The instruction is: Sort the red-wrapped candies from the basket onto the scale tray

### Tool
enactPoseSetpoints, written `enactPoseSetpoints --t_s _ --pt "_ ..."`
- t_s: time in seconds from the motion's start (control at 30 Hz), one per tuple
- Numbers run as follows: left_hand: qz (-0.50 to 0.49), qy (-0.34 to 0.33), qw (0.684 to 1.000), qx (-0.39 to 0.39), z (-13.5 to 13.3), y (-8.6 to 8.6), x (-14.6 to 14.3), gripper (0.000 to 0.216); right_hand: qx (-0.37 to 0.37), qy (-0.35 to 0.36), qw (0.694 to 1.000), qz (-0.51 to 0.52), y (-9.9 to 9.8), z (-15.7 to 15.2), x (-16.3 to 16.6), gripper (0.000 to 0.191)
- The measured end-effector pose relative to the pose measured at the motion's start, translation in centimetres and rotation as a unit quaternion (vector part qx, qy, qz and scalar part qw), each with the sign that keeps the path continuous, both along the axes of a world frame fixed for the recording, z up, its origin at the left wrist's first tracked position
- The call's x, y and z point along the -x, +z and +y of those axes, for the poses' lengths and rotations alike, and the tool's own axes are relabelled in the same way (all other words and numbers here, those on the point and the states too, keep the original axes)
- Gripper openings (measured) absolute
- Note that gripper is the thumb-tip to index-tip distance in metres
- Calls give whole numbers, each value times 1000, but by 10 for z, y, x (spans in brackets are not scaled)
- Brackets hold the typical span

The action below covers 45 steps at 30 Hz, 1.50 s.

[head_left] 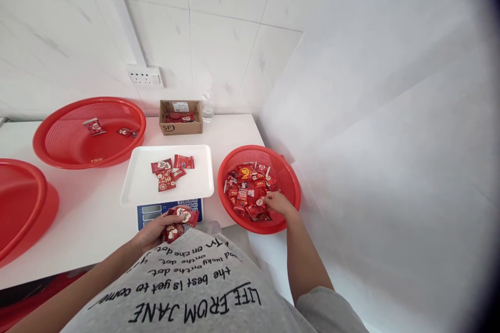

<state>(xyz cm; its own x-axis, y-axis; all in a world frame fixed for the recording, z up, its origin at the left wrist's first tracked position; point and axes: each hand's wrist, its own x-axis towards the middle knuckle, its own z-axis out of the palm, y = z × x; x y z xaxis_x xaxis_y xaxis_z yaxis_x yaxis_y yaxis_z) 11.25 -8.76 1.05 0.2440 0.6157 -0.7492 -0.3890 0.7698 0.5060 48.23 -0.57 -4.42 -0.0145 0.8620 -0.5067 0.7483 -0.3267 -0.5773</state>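
Note:
My left hand (151, 232) is closed around several red snack packets (183, 216) close to my shirt, just in front of the scale. In the red basket (294, 182) at the right, my right hand (278, 203) reaches onto a heap of small red packets (250, 190). Its fingers are bent together over the heap, and whatever is in them is hidden or too small to name. Several red packets (166, 181) lie on the white tray (136, 187) of the weighing scale. The scale's blue keypad and display panel (152, 210) shows partly below the tray.
A large red basket (50, 140) at the back left holds a few packets. Another red basket (23, 208) stands at the left edge. Behind the tray is a cardboard box (182, 127) of red packets beside a clear plastic bottle (207, 109). Walls border the table behind and right.

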Motion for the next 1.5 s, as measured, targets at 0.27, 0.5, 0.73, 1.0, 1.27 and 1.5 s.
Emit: enactPoseSetpoints --t_s 0.27,0.5,0.73,1.0,1.27,1.5 --pt "11 -1 1000 -1 -1 -2 0 64 -16 1 999 43 -12 1 17 25" --pt "7 -6 1000 -4 -2 -2 -1 65 -44 -86 992 82 -21 5 -2 35" --pt "13 0 1000 0 -3 -6 -2 61 -13 -175 975 135 -42 2 -6 46" --pt "16 -8 1000 0 0 -8 -5 63 -22 -210 930 301 -21 2 -8 31" --pt "12 -14 1000 -3 2 -9 -6 58 -38 -110 985 126 -27 -7 -3 14" --pt "-18 -24 999 -11 0 0 -8 58 -79 -45 993 73 -19 -9 28 15"
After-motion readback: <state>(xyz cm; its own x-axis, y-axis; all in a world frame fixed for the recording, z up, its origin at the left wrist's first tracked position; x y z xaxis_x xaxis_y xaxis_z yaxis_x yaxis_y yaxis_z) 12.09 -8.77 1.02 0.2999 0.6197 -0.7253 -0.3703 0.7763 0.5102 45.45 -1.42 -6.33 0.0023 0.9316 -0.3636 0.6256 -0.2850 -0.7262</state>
